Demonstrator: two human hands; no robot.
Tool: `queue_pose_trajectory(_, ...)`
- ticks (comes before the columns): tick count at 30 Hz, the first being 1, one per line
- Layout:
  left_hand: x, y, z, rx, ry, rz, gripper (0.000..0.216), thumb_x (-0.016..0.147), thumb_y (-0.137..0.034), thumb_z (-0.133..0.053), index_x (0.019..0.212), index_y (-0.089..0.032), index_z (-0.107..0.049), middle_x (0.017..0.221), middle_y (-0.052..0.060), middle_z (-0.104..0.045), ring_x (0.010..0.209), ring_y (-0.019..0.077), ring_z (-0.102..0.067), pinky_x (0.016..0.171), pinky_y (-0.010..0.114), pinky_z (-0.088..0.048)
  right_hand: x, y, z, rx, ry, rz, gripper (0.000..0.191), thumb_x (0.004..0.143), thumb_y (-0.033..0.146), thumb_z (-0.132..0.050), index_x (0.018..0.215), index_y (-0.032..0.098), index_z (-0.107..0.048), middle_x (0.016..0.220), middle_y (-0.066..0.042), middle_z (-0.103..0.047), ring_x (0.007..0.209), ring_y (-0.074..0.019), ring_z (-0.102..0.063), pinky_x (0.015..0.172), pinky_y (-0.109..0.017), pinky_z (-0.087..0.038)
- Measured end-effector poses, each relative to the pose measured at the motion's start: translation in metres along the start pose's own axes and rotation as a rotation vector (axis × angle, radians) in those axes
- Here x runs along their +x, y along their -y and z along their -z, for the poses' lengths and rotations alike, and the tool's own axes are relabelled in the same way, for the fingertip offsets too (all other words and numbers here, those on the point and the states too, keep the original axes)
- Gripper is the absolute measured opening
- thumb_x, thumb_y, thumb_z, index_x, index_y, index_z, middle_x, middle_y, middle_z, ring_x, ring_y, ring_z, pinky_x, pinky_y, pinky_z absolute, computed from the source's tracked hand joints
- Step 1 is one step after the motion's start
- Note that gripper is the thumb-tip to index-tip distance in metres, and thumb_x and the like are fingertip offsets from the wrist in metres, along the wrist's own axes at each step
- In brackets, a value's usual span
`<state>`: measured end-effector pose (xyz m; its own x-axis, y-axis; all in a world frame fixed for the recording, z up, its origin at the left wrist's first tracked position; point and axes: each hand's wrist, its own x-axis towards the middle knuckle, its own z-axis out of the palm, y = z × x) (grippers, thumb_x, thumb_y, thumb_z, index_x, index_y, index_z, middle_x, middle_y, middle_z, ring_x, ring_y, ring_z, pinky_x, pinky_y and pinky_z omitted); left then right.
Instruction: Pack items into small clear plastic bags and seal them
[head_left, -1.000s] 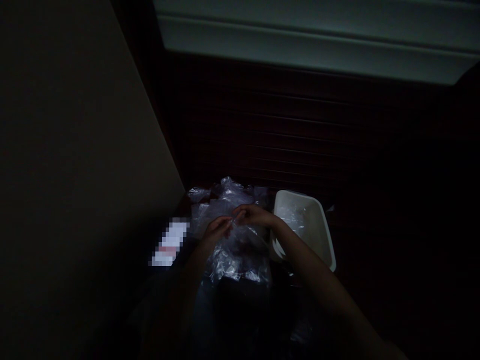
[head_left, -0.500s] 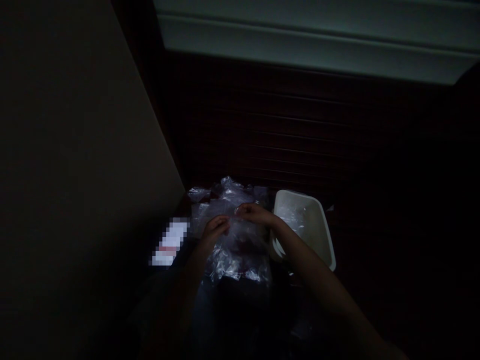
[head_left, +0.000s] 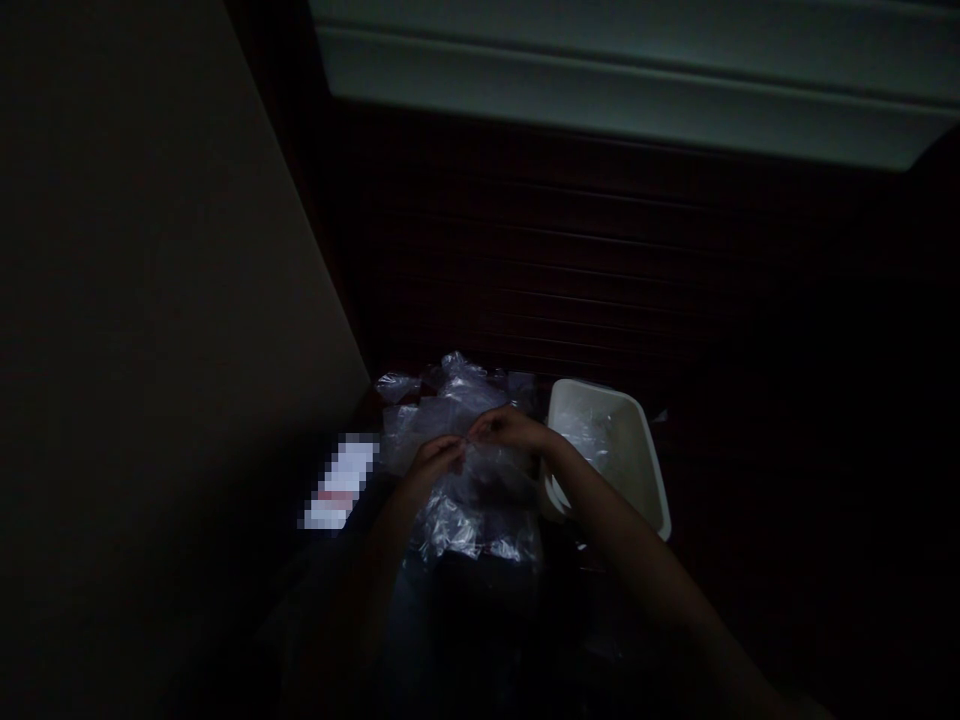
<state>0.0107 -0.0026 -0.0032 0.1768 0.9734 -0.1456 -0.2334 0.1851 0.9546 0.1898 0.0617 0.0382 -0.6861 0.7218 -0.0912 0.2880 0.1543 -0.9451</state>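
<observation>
Change, hands: compared with half a second ago, the fingertips of the left hand (head_left: 436, 452) and the right hand (head_left: 511, 428) have come together; the gap then visible between them is closed.
Change, surroundings: none noticeable; tub, film and bright patch match the earlier view.
Left hand, state: fingers bent and narrow, tips at the right hand's tips; whether film is pinched between them cannot be told in this light.
Right hand, state: fingers curved downward, narrow; a grip on film likewise cannot be told.
Clear plastic film (head_left: 452, 525), position: spread in crumpled, overlapping pieces beneath and around both hands, left of the tub.
Film, count: several pieces; overlap prevents an exact figure.
White tub (head_left: 641, 455), count: one distinct; beside the right forearm, which crosses its near side.
Film inside tub (head_left: 585, 438): crumpled, toward its left side; number of pieces unclear.
Bright patch (head_left: 341, 480), count: one; pixelated, left of the left hand.
Hands, count: two.
Pale panel (head_left: 600, 90), count: one; across the top, ridged lengthwise.
</observation>
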Motion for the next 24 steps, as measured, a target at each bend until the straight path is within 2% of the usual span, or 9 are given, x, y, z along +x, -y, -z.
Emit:
queue_pose_trajectory(6,0.0042,0.0052,0.0054,0.02,-0.058,-0.046,0.023,0.068,-0.036,-0.065,0.077,-0.015,-0.062,0.061,0.0,-0.054,0.056,0.0108,-0.049,0.054,0.023,-0.036,-0.0001,-0.0009,-0.001,-0.053,-0.043,-0.046,0.023,0.069,0.025,-0.063,0.089,0.013,-0.065,0.078,-0.003,-0.065,0.071,-0.0131,-0.057,0.07,-0.028,-0.046)
queue_pose_trajectory(11,0.0044,0.0057,0.0085,0.03,-0.08,-0.051,0.022,0.067,-0.033,-0.066,0.079,-0.015,-0.062,0.06,0.0,-0.054,0.056,0.0111,-0.049,0.054,0.024,-0.037,0.0005,-0.0013,-0.0017,-0.015,-0.051,-0.059,0.023,0.068,0.028,-0.065,0.086,0.013,-0.064,0.076,-0.003,-0.064,0.068,-0.012,-0.057,0.07,-0.027,-0.046)
queue_pose_trajectory(17,0.0026,0.0061,0.0072,0.015,0.012,0.029,0.023,0.066,-0.031,-0.067,0.084,-0.016,-0.066,0.071,0.004,-0.059,0.062,0.0137,-0.052,0.057,0.025,-0.04,-0.0023,0.0014,-0.0005,0.022,-0.018,-0.011,0.029,0.069,0.039,-0.065,0.082,0.013,-0.066,0.082,-0.006,-0.067,0.077,-0.0154,-0.061,0.078,-0.032,-0.047)
queue_pose_trajectory(24,0.0025,0.0068,0.0076,0.041,-0.011,0.043,0.021,0.065,-0.032,-0.067,0.078,-0.016,-0.067,0.062,0.003,-0.056,0.058,0.014,-0.05,0.055,0.026,-0.038,-0.0025,0.0016,-0.0008,0.017,0.007,-0.012,0.027,0.071,0.037,-0.063,0.084,0.014,-0.068,0.085,-0.005,-0.069,0.08,-0.0169,-0.062,0.081,-0.034,-0.047)
